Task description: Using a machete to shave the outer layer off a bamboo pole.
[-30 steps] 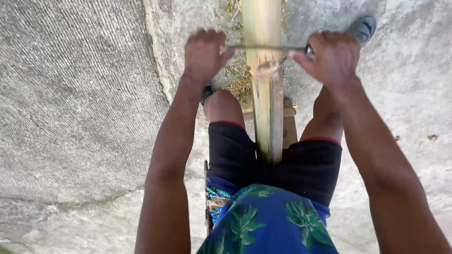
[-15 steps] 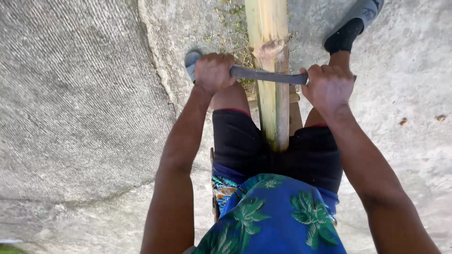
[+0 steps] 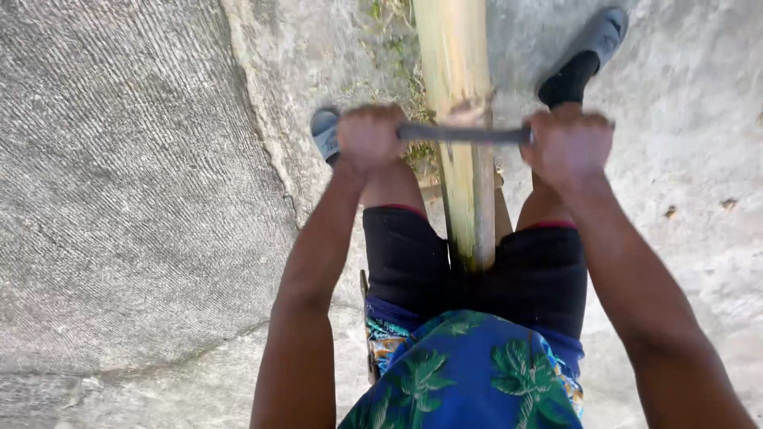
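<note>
A long yellow-green bamboo pole (image 3: 461,95) runs from between my legs away toward the top of the view. A dark metal blade (image 3: 461,133) lies crosswise on it. My left hand (image 3: 369,139) grips the blade's left end and my right hand (image 3: 568,144) grips its right end, one on each side of the pole. A strip of the pole's skin near the blade looks scraped pale. Both hands are blurred.
I sit astride the pole in black shorts and a blue leaf-print shirt. My feet in grey slippers, the left (image 3: 324,131) and the right (image 3: 592,40), rest on rough concrete ground (image 3: 119,199). A grassy crack (image 3: 389,48) runs beside the pole.
Both hands have drawn the blade along the pole toward my body over the last second. The view has tilted slightly, showing more of my feet.
</note>
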